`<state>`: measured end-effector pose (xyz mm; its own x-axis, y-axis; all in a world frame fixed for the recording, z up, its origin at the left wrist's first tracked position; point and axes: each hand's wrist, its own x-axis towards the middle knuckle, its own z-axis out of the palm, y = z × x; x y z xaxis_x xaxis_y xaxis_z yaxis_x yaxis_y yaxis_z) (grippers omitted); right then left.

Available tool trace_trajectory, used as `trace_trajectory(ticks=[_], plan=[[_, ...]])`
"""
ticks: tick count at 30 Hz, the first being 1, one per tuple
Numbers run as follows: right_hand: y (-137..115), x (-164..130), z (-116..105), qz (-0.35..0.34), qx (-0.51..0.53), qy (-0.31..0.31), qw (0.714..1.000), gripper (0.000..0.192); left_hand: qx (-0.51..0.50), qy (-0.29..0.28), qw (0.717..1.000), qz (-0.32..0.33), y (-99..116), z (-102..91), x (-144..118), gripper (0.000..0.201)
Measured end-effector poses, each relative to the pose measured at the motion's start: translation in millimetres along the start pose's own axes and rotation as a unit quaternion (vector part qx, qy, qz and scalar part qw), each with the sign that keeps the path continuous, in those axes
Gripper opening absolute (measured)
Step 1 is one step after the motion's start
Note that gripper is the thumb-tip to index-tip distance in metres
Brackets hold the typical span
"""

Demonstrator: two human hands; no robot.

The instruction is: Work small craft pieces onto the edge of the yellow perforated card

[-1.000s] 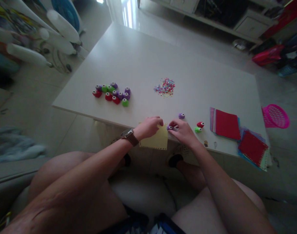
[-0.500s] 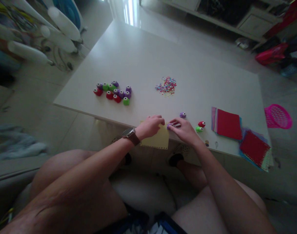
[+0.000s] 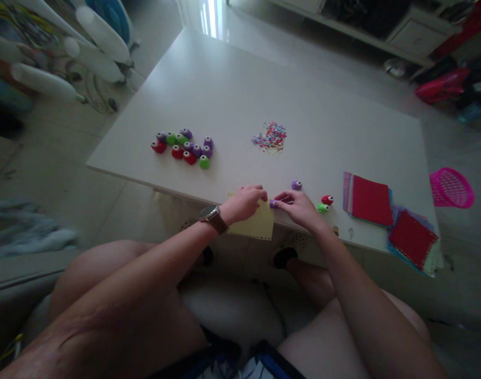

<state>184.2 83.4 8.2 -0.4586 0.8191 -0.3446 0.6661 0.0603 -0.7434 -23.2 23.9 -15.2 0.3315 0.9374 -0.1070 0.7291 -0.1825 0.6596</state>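
Note:
My left hand (image 3: 244, 202), with a brown watch at the wrist, pinches the top edge of a pale yellow paper sheet (image 3: 256, 226) that hangs over the near edge of the white table (image 3: 232, 89). My right hand (image 3: 299, 209) presses down on a small purple punch (image 3: 272, 203) set against the sheet's right edge. Another purple punch (image 3: 296, 185) lies just beyond my right hand. A red punch (image 3: 327, 199) and a green punch (image 3: 323, 208) sit to its right.
A cluster of red, green and purple punches (image 3: 184, 147) lies at the table's left. A pile of coloured confetti (image 3: 270, 137) sits mid-table. Stacks of coloured paper (image 3: 369, 200) (image 3: 412, 239) lie at the right. A pink basket (image 3: 450, 187) stands on the floor.
Both hands stay on the yellow sheet and the purple punch; my right hand has flattened down over the punch. The view has shifted slightly.

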Motion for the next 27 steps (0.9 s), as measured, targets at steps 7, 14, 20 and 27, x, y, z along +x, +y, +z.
trace_trajectory(ticks=[7, 14, 20, 27], plan=[[0, 3, 0, 0.006, -0.005, -0.003, 1.000, 0.004, 0.000, -0.005, 1.000, -0.007, 0, -0.2, 1, 0.031], [-7, 15, 4, 0.068, -0.031, -0.005, 0.997, 0.007, -0.003, -0.003, 1.000, -0.012, 2, -0.6, 0, 0.029], [-14, 27, 5, 0.118, -0.063, -0.008, 0.991, 0.015, -0.002, -0.007, 1.000, -0.021, 0, 0.6, 2, 0.031], [-16, 26, 5, 0.119, -0.066, -0.015, 0.991, 0.012, -0.007, -0.002, 1.000, -0.025, 1, -0.3, 3, 0.036]])
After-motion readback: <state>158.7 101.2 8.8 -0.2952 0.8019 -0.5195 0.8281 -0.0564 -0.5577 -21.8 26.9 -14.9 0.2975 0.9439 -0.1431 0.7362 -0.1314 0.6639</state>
